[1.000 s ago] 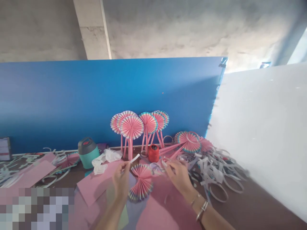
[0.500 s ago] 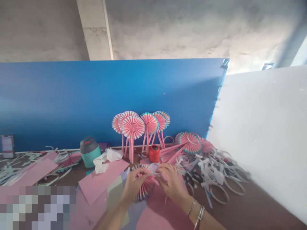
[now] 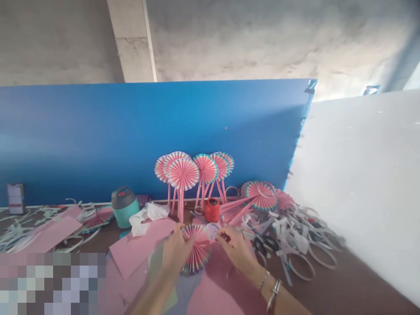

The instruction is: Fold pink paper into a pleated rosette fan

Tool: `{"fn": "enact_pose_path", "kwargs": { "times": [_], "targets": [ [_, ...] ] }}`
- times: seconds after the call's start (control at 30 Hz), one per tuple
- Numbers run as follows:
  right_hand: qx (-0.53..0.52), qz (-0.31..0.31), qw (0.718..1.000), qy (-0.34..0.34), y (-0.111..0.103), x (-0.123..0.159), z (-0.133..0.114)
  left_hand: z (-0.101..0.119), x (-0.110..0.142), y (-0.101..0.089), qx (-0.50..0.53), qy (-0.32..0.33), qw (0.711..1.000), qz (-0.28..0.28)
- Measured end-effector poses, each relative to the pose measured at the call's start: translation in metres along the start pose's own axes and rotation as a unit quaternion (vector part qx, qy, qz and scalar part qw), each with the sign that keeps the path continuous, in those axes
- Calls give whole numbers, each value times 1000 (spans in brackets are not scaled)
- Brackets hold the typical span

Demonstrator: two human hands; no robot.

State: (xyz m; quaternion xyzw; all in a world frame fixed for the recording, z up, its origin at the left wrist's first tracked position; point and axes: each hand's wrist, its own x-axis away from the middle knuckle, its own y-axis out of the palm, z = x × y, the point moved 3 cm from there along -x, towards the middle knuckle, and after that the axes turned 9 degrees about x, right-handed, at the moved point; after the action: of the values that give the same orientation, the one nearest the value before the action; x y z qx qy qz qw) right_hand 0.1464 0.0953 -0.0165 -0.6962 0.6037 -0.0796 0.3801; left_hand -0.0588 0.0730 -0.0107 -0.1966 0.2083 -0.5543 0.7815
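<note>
A pleated pink paper fan with a teal and rainbow rim lies on pink sheets in front of me. My left hand pinches its upper left edge with closed fingers. My right hand, bracelets at the wrist, has its fingertips closed on a pale tape ring or strip at the fan's top right. What the right fingers grip is too small to name surely.
Finished pink fans on sticks lean on the blue board. A red thread spool, a teal flask, crumpled white paper, scissors, grey paper strips and rings, pink sheets and a white board on the right surround me.
My left hand let go of a white strip and came down onto the fan's edge. My right hand moved left from the strip pile to the fan's top.
</note>
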Motion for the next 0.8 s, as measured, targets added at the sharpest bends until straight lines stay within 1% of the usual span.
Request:
{"fn": "enact_pose_path", "kwargs": {
  "times": [0.03, 0.1, 0.17, 0.23, 0.3, 0.4, 0.47, 0.57, 0.63, 0.67, 0.73, 0.8],
  "targets": [
    [-17, -29, 999, 1, 3, 0, -1, 4, 3, 1, -5, 3, 1000, -17],
    [-21, -60, 998, -6, 8, 2, -4, 11, 8, 6, -36, 2, 998, -49],
    [-13, -71, 997, -10, 11, 2, -5, 17, 11, 11, -74, -11, 994, -82],
    [-16, -81, 997, -5, 12, 3, -4, 18, 10, 16, -78, -37, 990, -111],
    [-26, -89, 996, 4, 12, 2, -2, 17, 6, 19, -44, -59, 988, -136],
    [-47, -77, 996, 10, 9, 0, 1, 18, 0, 20, 10, -69, 980, -186],
    [-60, -57, 997, 10, 4, -1, 1, 23, 0, 18, 50, -76, 968, -234],
    [-63, -40, 997, 7, -5, -3, -1, 35, 4, 14, 109, -75, 940, -316],
    [-55, -47, 997, 11, -10, -4, -3, 39, 7, 15, 151, -59, 911, -379],
    [-52, -53, 997, 16, -12, -4, -2, 39, 8, 16, 166, -45, 900, -401],
    [-50, -59, 997, 30, -15, -6, 0, 38, 5, 20, 176, 20, 895, -409],
    [-55, -59, 996, 38, -17, -7, 4, 36, -1, 24, 153, 104, 905, -382]
  ]
}}
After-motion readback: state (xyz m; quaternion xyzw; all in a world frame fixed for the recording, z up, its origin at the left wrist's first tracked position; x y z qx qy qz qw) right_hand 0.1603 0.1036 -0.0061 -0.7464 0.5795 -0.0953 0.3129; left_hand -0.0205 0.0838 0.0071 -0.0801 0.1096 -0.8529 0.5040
